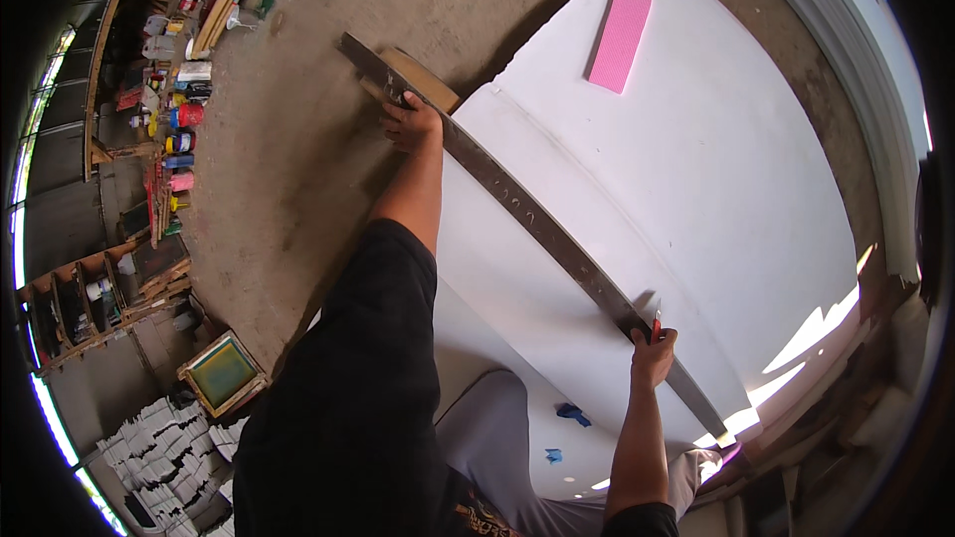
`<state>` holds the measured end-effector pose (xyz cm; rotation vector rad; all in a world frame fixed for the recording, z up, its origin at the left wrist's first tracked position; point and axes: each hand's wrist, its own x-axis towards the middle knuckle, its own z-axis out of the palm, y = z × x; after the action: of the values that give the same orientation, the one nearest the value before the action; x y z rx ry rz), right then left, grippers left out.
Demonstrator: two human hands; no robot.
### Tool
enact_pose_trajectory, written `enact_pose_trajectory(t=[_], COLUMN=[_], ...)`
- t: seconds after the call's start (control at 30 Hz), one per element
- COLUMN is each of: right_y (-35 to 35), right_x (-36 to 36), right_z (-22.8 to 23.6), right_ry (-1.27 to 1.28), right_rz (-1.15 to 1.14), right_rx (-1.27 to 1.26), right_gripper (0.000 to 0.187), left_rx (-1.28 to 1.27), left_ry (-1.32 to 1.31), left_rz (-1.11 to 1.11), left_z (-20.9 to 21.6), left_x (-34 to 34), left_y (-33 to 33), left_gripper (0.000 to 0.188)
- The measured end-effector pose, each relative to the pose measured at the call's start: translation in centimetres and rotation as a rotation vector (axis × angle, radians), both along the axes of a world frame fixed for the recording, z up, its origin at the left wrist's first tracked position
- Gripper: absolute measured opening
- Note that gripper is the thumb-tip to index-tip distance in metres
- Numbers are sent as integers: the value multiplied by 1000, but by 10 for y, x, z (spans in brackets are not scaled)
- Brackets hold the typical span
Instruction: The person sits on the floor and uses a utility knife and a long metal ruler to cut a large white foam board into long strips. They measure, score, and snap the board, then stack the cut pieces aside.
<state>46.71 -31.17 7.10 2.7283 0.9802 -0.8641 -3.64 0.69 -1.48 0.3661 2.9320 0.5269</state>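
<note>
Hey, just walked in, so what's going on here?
The person's left hand grips a long dark bar near its far end; the bar slants across a white sheet. The right hand holds a slim red tool at the bar, nearer its other end. A pink block lies on the sheet.

The bar (537, 219) crosses the sheet (731, 189) diagonally as a barrier. The left hand (413, 124) obstructs it near the upper end; the right hand (653, 358), with the red tool (657, 324), near the lower. Between them, access is open. Beyond, a wide lane reaches the pink block (621, 37). Nearer, the knee (489, 408) and blue scraps (573, 415) narrow passage.
</note>
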Motion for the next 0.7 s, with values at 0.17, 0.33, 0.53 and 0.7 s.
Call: enact_pose_trajectory(t=[0.17,0.33,0.53,0.7], right_y=[14,62,215,286], right_x=[-6,-53,-216,-300], right_z=[13,26,47,32], right_ry=[8,243,496,303], right_rz=[-3,144,742,1108], right_rx=[-5,206,319,52], right_gripper=[62,34,34,50], left_rx=[295,197,224,126], left_ry=[-102,-133,-138,-187], left_rz=[-19,32,31,57], left_z=[-28,-16,11,7], left_x=[-14,8,6,15], left_y=[8,8,2,10], left_gripper=[71,67,67,68])
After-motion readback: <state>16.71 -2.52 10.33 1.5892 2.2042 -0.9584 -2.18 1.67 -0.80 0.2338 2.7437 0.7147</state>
